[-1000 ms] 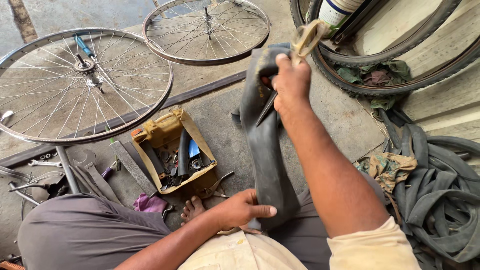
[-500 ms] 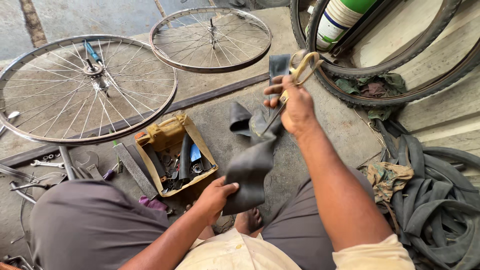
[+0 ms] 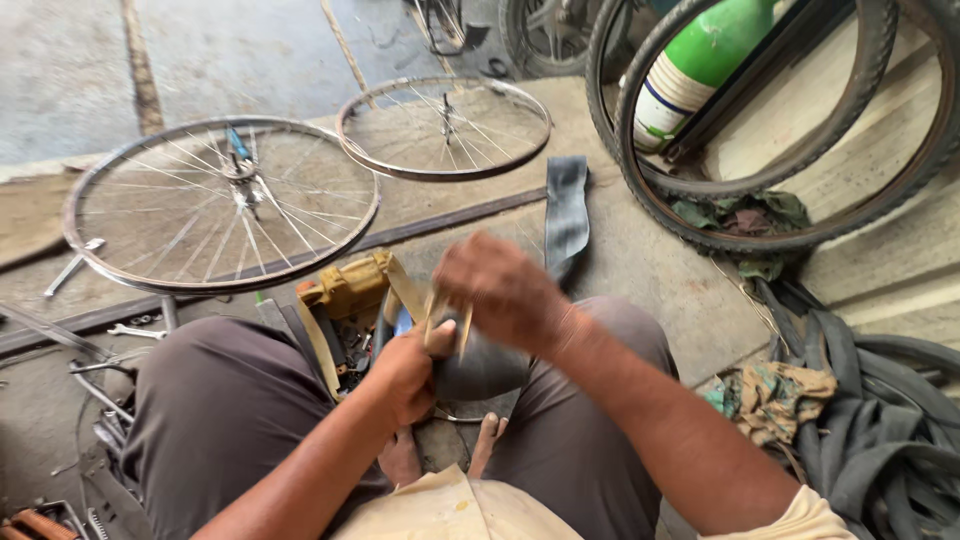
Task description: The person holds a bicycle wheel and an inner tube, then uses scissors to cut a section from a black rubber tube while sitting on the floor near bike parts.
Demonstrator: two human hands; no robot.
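The left hand (image 3: pixel 405 370) grips the black rubber tube (image 3: pixel 480 365) near the person's knees. The right hand (image 3: pixel 500 290) pinches scissors (image 3: pixel 447 325) against it. The blades might slip and nick a finger, because the tube bends.
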